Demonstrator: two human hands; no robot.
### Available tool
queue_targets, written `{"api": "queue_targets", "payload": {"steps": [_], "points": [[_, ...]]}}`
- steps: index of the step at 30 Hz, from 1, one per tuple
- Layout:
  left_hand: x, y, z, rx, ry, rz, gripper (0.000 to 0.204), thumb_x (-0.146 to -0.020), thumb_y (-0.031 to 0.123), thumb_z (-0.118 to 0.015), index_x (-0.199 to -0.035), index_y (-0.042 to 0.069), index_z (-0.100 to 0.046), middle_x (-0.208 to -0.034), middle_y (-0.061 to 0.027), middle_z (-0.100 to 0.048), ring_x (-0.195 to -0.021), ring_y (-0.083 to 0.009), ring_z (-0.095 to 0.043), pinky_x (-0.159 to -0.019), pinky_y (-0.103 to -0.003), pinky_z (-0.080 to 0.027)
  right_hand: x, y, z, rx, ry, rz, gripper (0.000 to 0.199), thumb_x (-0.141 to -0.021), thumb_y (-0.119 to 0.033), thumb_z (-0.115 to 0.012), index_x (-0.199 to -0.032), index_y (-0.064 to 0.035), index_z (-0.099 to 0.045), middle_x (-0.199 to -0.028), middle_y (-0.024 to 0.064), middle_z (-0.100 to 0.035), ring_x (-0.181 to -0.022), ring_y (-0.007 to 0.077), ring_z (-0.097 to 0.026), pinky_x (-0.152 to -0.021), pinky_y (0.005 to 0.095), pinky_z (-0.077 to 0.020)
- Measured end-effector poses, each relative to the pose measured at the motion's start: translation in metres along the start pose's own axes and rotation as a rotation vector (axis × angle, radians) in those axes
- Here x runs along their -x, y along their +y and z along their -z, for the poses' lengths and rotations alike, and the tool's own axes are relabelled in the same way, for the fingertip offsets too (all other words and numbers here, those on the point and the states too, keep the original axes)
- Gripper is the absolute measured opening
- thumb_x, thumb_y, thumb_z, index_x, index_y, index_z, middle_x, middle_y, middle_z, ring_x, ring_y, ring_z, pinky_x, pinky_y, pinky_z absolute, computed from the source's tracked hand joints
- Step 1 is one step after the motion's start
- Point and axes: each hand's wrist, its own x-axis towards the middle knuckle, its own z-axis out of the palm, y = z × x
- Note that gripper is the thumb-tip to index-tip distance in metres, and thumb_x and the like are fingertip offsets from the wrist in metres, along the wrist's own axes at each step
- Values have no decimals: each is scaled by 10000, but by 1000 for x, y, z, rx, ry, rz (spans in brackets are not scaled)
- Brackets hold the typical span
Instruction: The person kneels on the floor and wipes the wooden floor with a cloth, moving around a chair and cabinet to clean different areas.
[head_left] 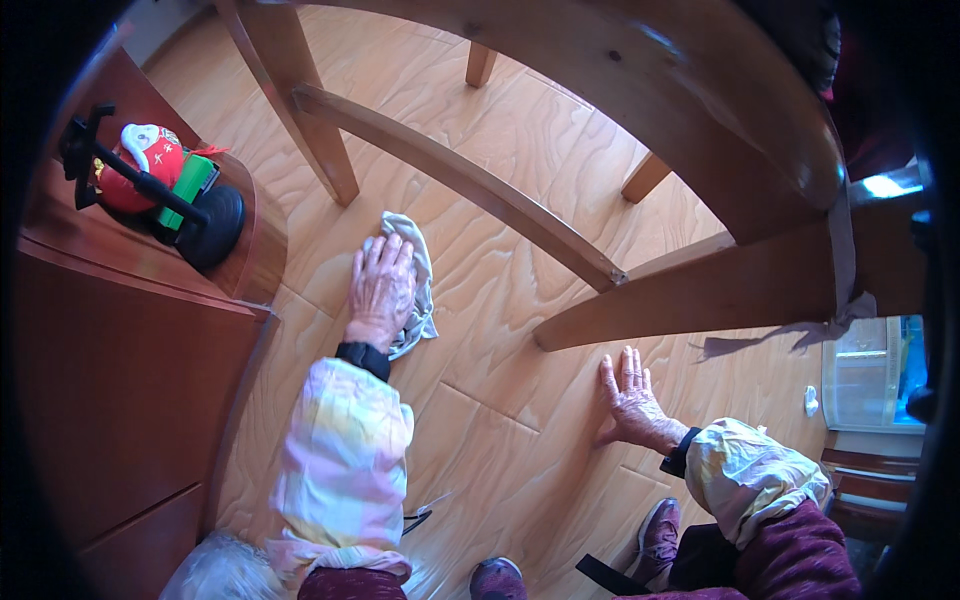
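My left hand [380,285] presses flat on a pale grey cloth [417,262] spread on the light wooden floor [480,400], under a wooden table. The cloth shows above and to the right of the fingers. My right hand [630,400] lies palm down on the bare floor with fingers spread, holding nothing, just below a slanted table brace [690,300]. Both forearms wear pale patterned sleeve covers and dark wristbands.
Wooden table legs and crossbars [450,170] arch overhead. A reddish wooden cabinet [120,380] stands at left, its shelf holding a red and green toy [150,170] with black parts. A clear plastic container [865,375] sits at right. My shoes [655,535] show at the bottom.
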Motion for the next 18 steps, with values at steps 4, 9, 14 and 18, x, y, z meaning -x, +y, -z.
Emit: {"api": "queue_targets", "payload": {"steps": [4,9,14,18], "points": [[-43,6,-1,-89,-71,8,363,-893,254,-500,-1230,137,-565,-1290,-73,-514,-1226,-247,-433,-1012,-446,-331,0,-1,0,14,13,24,1345,-492,-509,-856,-1433,61,-82,-1390,471,-35,-1339,581,-46,-1062,652,-135],[-36,-8,15,18,-74,-83,315,-856,236,-529,-1133,115,-614,-1175,-86,-561,-1162,-251,-484,-956,-397,-381,3,0,2,12,28,34,1331,-497,-502,-856,-1435,56,-93,-1391,470,-32,-1343,576,-32,-1076,632,-125],[-14,-18,13,-19,-41,-87,352,-803,159,-582,-1151,108,-595,-1259,-127,-498,-1224,-276,-431,-1011,-412,-354,3,-2,4,-10,17,16,1309,-511,-491,-855,-1438,46,-104,-1407,451,-22,-1345,576,-14,-1097,599,-112],[-38,-4,-4,-36,80,-59,367,-801,129,-567,-1166,111,-594,-1361,-117,-429,-1300,-268,-362,-1040,-420,-333,3,-2,4,25,3,12,1314,-507,-501,-856,-1438,44,-106,-1415,442,-9,-1342,581,-8,-1098,598,-114]]}}
